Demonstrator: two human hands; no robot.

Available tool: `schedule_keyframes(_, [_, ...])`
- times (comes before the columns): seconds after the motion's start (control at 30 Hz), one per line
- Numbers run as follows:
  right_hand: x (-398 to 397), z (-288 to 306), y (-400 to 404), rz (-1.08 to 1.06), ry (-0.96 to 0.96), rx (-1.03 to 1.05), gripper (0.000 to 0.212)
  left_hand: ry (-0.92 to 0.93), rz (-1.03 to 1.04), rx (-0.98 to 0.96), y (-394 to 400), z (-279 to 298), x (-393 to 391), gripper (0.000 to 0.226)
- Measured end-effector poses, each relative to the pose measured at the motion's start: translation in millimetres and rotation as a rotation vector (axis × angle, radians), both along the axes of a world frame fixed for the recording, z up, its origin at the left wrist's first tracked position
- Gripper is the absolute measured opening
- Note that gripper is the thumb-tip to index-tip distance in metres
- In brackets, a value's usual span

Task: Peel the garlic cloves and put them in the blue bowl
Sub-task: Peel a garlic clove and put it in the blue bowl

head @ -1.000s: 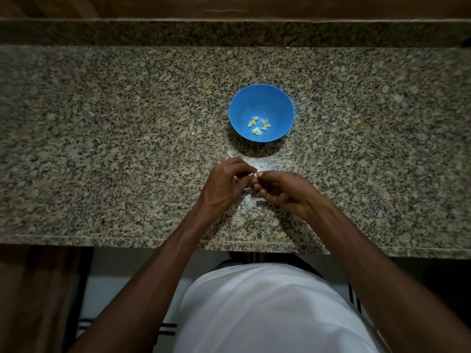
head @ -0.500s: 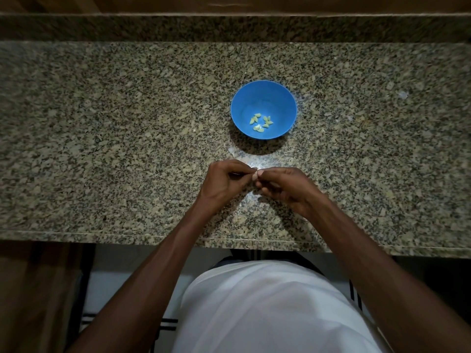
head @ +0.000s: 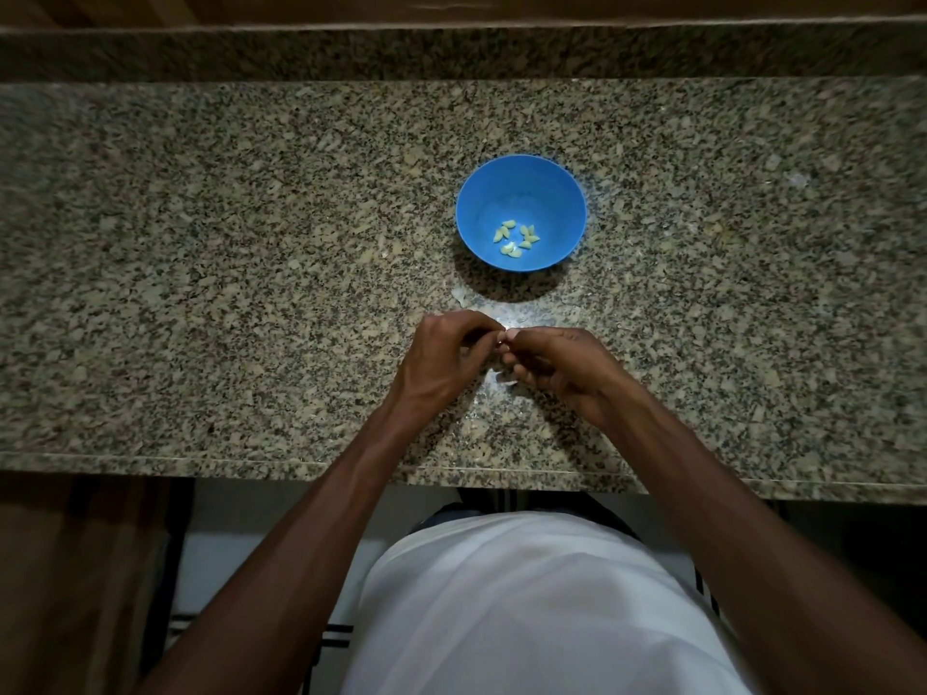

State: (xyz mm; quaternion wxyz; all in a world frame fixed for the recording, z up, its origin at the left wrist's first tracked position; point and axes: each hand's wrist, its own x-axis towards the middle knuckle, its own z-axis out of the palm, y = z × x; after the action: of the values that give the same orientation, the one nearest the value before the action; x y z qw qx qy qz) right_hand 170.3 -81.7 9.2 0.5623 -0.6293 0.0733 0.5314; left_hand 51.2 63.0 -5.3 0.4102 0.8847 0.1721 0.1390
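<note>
A blue bowl (head: 521, 193) stands on the granite counter (head: 225, 293), with several peeled pale garlic cloves (head: 516, 239) at its bottom. Just in front of the bowl my left hand (head: 446, 361) and my right hand (head: 567, 368) meet fingertip to fingertip. Between those fingertips they pinch a small garlic clove (head: 503, 340), mostly hidden by the fingers. Both hands have curled fingers and hover just above the counter.
Thin white bits of garlic skin (head: 501, 381) lie on the counter under and around the hands, and more near the bowl's front (head: 461, 295). A raised granite backsplash (head: 451, 52) runs along the far side. The counter's front edge (head: 251, 464) is close to my body.
Both hands stay together on the clove in front of the bowl; the fingers shift slightly. The bowl and its cloves have not moved.
</note>
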Motion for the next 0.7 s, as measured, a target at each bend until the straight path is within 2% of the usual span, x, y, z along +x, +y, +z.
schedule_keyframes(0.27, [-3.4, -1.1, 0.4, -0.005, -0.013, 0.01, 0.017, 0.023, 0.016, 0.011, -4.3, -1.9, 0.3, 0.011])
schedule_keyframes(0.5, [-12.7, -2.1, 3.9, -0.041, -0.135, -0.02, 0.013, 0.044, 0.135, 0.035, -17.0, -3.2, 5.0, 0.008])
schedule_keyframes(0.7, [-15.9, -2.1, 4.7, 0.013, -0.239, -0.024, 0.012, 0.048, 0.225, 0.031, -23.7, -5.3, 5.3, 0.008])
